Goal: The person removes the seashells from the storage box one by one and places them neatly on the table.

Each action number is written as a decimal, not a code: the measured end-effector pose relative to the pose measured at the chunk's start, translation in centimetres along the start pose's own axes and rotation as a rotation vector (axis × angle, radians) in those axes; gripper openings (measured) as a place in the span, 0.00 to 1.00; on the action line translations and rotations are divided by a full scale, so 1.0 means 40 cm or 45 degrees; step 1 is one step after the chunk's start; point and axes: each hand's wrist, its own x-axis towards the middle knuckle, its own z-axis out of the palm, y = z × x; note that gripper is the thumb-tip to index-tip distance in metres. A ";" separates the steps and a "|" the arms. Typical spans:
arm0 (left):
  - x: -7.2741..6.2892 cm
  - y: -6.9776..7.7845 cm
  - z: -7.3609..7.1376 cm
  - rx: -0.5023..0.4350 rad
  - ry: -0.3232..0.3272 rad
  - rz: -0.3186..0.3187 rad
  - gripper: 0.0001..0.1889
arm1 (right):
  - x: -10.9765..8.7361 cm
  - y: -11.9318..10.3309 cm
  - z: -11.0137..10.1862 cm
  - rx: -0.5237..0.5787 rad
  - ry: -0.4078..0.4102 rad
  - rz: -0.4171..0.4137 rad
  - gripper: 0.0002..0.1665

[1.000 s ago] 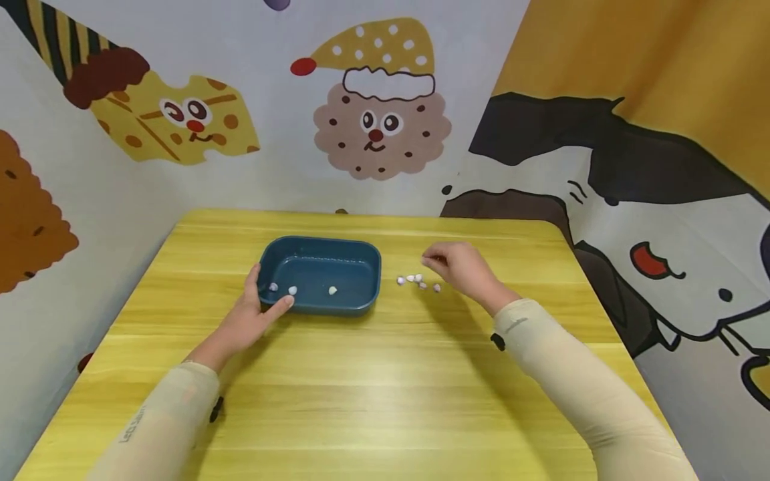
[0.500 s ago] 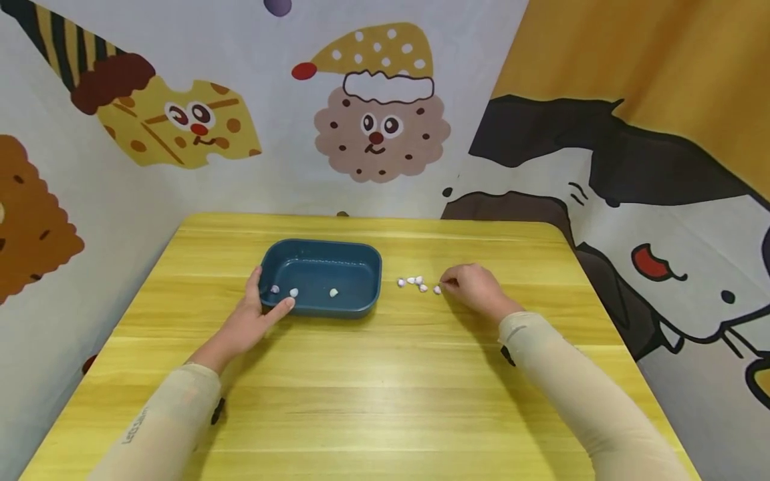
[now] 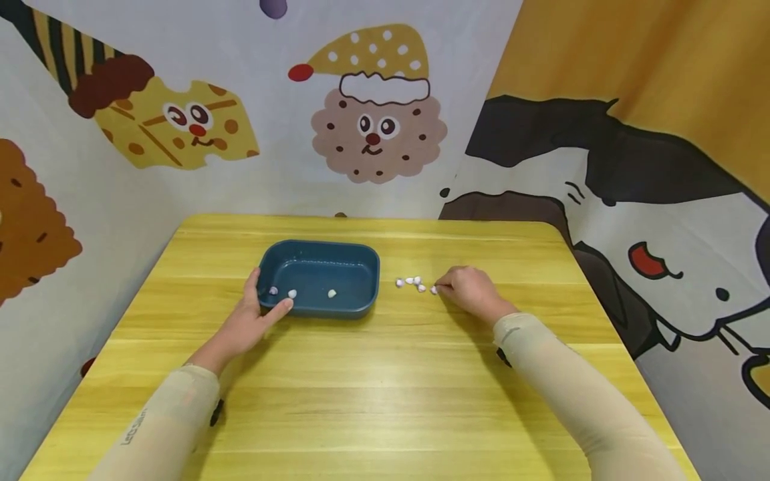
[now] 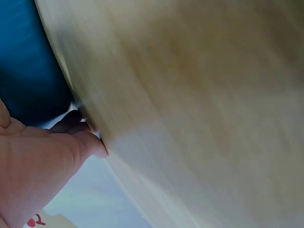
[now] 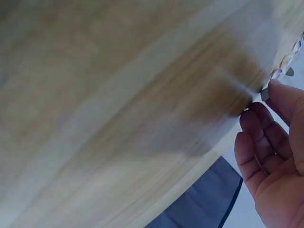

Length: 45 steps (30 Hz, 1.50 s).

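In the head view my left hand [image 3: 245, 323] holds the near left corner of a dark blue rectangular tray [image 3: 355, 310], thumb along the front rim and fingers at the left side. Inside lie three small whitish pieces [image 3: 331, 293], some purplish. To the tray's right, my right hand [image 3: 472, 291] has its thumb and fingertips pinched at a small purple-white piece [image 3: 434, 290] on the table. Several similar pieces [image 3: 418, 280] lie just left of those fingertips. The right wrist view shows the right hand [image 5: 280, 147] with fingers curled; the left wrist view shows the left hand [image 4: 47, 156] beside the tray [image 4: 31, 61].
The yellow wood-grain table [image 3: 361, 387] has its far edge against a wall covering [image 3: 240, 187] printed with cartoon figures. More printed cloth [image 3: 680, 267] hangs along the right side. Pale sleeves [image 3: 559, 374] cover both forearms.
My right hand has come down and slightly right, from above the loose pieces to the rightmost one, with its fingertips now at it. The left hand and the tray stay in place.
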 end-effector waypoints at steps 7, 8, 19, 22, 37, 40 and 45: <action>0.003 -0.004 -0.001 -0.013 0.004 0.010 0.61 | -0.002 -0.008 0.004 -0.025 0.009 0.049 0.08; 0.003 -0.005 -0.001 -0.012 0.005 0.012 0.61 | -0.002 -0.008 0.004 -0.015 0.015 0.064 0.08; -0.001 -0.009 -0.007 -0.008 0.001 0.002 0.61 | 0.046 -0.119 -0.074 0.089 0.267 0.048 0.12; -0.004 -0.011 -0.008 -0.004 0.004 0.003 0.61 | 0.079 -0.216 -0.098 0.192 0.237 0.001 0.19; 0.005 -0.007 -0.003 0.001 -0.007 0.017 0.61 | 0.260 -0.542 0.008 0.443 -0.237 -0.159 0.31; 0.006 -0.008 -0.002 0.012 -0.010 0.012 0.61 | 0.279 -0.560 0.050 0.389 -0.322 -0.120 0.34; 0.009 -0.011 -0.002 0.008 -0.013 -0.002 0.60 | 0.294 -0.575 0.091 0.304 -0.347 -0.063 0.35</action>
